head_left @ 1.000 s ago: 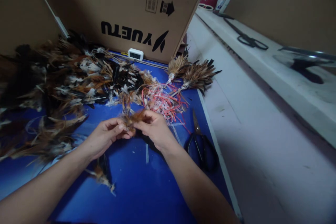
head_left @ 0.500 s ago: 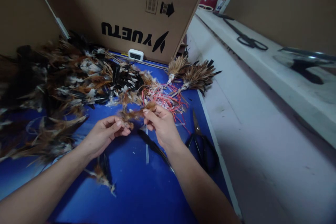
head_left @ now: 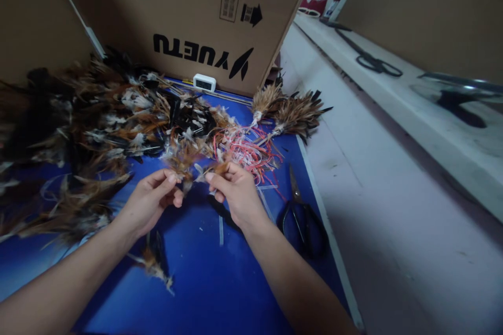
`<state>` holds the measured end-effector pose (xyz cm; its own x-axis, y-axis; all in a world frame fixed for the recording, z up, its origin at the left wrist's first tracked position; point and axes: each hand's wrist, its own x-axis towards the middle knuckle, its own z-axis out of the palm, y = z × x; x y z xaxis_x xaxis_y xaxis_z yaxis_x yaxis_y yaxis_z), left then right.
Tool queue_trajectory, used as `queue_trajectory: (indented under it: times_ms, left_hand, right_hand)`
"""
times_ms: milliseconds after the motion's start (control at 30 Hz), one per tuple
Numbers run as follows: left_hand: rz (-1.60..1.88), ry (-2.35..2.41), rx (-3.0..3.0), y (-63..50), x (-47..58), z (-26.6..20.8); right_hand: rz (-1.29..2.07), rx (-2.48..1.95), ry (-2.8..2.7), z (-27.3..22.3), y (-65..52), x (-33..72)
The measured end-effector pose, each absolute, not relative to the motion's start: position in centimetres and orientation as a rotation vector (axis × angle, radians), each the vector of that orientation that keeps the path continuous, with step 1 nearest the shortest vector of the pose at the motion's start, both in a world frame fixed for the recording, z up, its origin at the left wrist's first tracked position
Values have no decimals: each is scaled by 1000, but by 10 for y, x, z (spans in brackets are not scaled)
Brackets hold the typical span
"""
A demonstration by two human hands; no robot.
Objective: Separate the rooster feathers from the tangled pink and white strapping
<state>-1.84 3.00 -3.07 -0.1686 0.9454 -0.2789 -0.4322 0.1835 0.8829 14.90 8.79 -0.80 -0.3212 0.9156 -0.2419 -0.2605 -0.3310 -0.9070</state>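
Observation:
Brown feathers (head_left: 184, 165) are pinched between the thumb and fingers of my left hand (head_left: 157, 196). My right hand (head_left: 238, 193), a little to the right, pinches another few brown feathers (head_left: 214, 170) with pale quill ends. A narrow gap shows between the two bunches. Beneath my right hand lies a black-handled tool (head_left: 222, 209), partly hidden by the hand. A small loose feather tuft (head_left: 155, 264) rests on the blue table (head_left: 204, 288) below my left hand. Behind the hands is a tangle of pink and white strips (head_left: 245, 149).
A big heap of brown, black and white feathers (head_left: 106, 110) covers the left and back. Two tied feather bundles (head_left: 301, 113) lie at the back right. Black-handled scissors (head_left: 301, 220) are near the right edge. A cardboard box (head_left: 188, 5) and small white digital device (head_left: 204, 82) stand behind.
My hands have moved slightly apart, and the feathers held between them are now in two separate bunches. A clear strip has come into view beside my right hand.

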Motion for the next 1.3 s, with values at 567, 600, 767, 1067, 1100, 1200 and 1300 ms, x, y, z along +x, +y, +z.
queue_trajectory:
  times_ms: [567,600,767,1067,1100,1200,1300]
  left_hand:
    - [1298,1119,756,28,-16,-34]
    - [1302,1123,751,28,-16,-34]
    - [1337,1135,744,28,-15,-31]
    - [1346,1131,687,27,-15,-29]
    - [1338,1128,697,27,-15,-29]
    - [1311,1129,727,26,-15,-30]
    - [1283,1138,748,26,-14,-30]
  right_hand:
    - [1803,-1142,-1102,-18,75,136]
    - [1810,-1131,-1103,-18,75,136]
    - [1845,-1085,-1138,-20,74,136]
    - [1815,-1089,-1088,-17,74,136]
    - [1816,-1090,-1081,-17,74,136]
    - [1825,-1087,-1052,-18,74,135]
    - [1844,-1080,-1028,-20,74,134]
